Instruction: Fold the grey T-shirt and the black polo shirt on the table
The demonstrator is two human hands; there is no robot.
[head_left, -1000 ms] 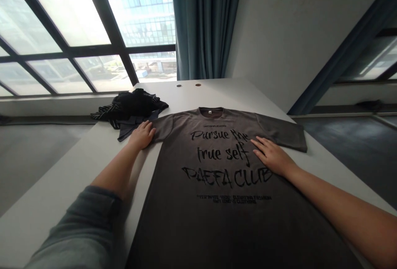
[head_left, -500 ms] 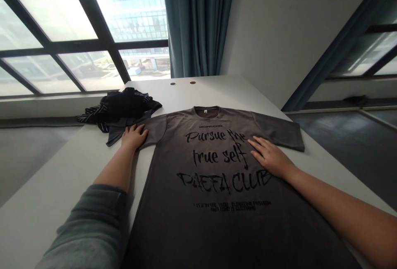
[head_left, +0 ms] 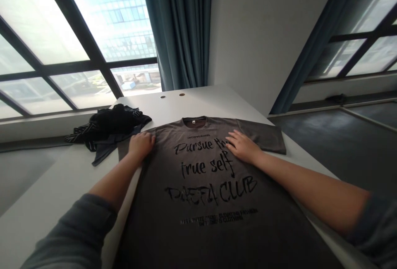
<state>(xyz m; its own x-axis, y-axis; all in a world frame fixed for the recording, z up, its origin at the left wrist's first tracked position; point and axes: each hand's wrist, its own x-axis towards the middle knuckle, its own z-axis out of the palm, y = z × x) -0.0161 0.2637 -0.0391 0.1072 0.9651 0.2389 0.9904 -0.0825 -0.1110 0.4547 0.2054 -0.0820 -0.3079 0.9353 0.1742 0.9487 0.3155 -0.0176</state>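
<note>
A grey-brown T-shirt (head_left: 201, 219) with black lettering lies face up and spread flat on a white table (head_left: 62, 194), its collar pointing away from me. My left hand (head_left: 141, 145) rests palm down on the shirt's left sleeve near the shoulder, fingers slightly curled and holding nothing. My right hand (head_left: 243, 147) lies flat on the upper chest by the right shoulder, fingers stretched out over the end of the top line of print.
A heap of dark clothes (head_left: 108, 124), some striped, sits at the table's far left. Two round cable holes (head_left: 172, 95) mark the table's far end. Windows, a teal curtain (head_left: 176, 29) and a white wall stand behind; dark floor lies to the right.
My left hand moved from the sleeve's end inward onto the shoulder. My right hand slid up from mid-chest to the top line of print. The view swung to the right.
</note>
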